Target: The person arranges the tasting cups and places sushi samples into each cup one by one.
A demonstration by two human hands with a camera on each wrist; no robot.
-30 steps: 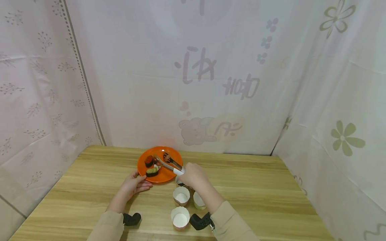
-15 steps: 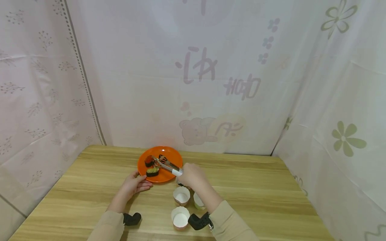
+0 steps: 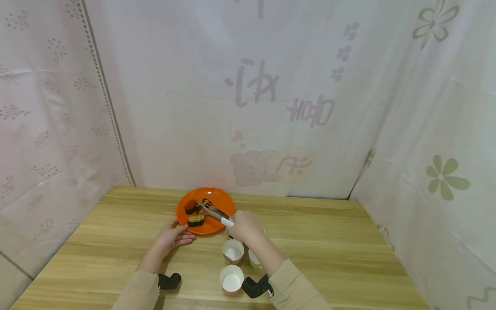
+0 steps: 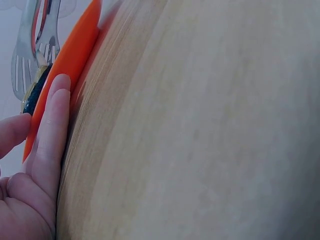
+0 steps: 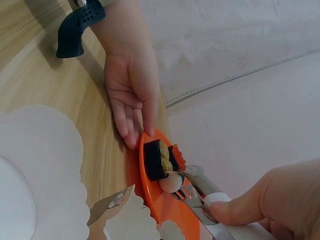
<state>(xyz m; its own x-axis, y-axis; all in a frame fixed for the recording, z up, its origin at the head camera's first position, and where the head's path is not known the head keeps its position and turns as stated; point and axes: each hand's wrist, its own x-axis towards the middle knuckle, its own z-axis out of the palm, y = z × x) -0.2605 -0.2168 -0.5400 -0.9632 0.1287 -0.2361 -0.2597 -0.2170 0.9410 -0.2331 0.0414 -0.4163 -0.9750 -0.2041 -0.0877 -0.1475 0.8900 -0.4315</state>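
In the head view my left hand (image 3: 172, 237) holds the near-left rim of an orange plate (image 3: 222, 200), thumb on top and fingers along its underside. My right hand (image 3: 246, 226) grips metal food tongs (image 3: 215, 214) with a white handle section. Their slotted ends reach down over the plate. On its left side sit two dark-wrapped sushi pieces, one with a red topping (image 3: 191, 206) and one with a yellow-green topping (image 3: 196, 220). In the right wrist view a whitish rounded piece (image 5: 171, 183) lies by the tong tips; whether they clasp it is unclear.
Scalloped paper cups stand on the wooden table (image 3: 329, 249) near my right forearm: a middle cup (image 3: 233, 253), a front cup (image 3: 232, 279) and a greenish cup (image 3: 254, 259) partly hidden by the arm. At least one more shows under my right hand. Patterned curtains surround the table.
The tongs' two ends, spread wide a second ago, have come closer together over the whitish piece. My left hand and the plate stay in place.
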